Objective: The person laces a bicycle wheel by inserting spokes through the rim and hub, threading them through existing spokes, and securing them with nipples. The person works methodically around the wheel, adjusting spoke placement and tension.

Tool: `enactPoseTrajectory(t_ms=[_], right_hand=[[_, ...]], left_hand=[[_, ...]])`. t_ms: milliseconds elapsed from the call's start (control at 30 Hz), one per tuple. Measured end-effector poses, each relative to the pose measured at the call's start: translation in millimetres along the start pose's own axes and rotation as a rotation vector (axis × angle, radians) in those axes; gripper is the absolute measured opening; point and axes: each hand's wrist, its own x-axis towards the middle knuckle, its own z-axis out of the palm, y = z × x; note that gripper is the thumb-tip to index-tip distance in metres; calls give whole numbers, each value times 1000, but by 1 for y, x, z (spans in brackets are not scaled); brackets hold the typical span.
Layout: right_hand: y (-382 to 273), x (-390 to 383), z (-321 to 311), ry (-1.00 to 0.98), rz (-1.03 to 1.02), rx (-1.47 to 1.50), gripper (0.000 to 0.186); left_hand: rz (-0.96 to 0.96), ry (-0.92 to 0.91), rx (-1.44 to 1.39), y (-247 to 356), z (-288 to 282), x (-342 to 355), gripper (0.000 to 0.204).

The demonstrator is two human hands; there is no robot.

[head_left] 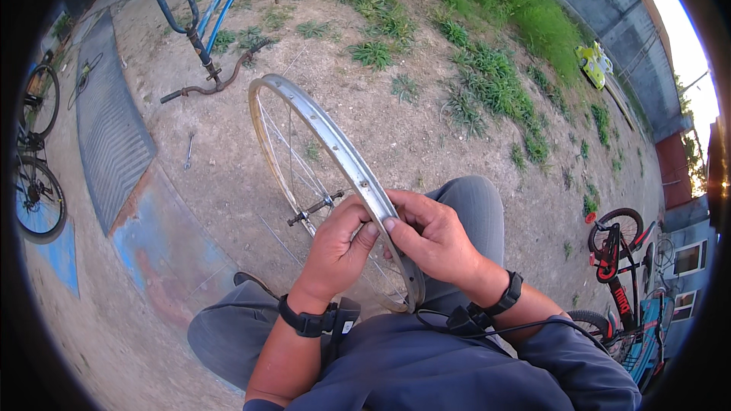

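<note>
A bare bicycle wheel [333, 144] without a tire stands tilted between my legs, its silver rim's outer face turned up toward me. My right hand [435, 237] grips the rim from the right, the thumb pressed on its outer face and the fingers curled over. At the inner left side of the rim, the thumb and fingers of my left hand [339, 249] are pinched together; what they hold is hidden. Thin spokes run to the hub [317, 208], just beyond my left hand. The lower end of the wheel rests close to my lap.
A blue bicycle frame [221, 7] with rusty handlebars [215, 85] lies ahead to the left. A wrench [189, 151] is on the dirt. Left are a ridged mat [114, 122] and a black bicycle [38, 190]; right, a red-and-black bicycle [615, 266]. Grass [487, 0] grows ahead.
</note>
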Motion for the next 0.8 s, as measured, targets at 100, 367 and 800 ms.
enactPoseTrajectory(t_ms=[100, 367, 800], right_hand=[[3, 1, 1, 16, -20, -9, 43], [4, 0, 3, 25, 3, 56, 41], [0, -5, -9, -64, 51, 37, 50]], left_hand=[[-63, 15, -77, 2, 2, -3, 14], [19, 10, 24, -2, 2, -1, 16], [28, 43, -37, -4, 5, 0, 12]])
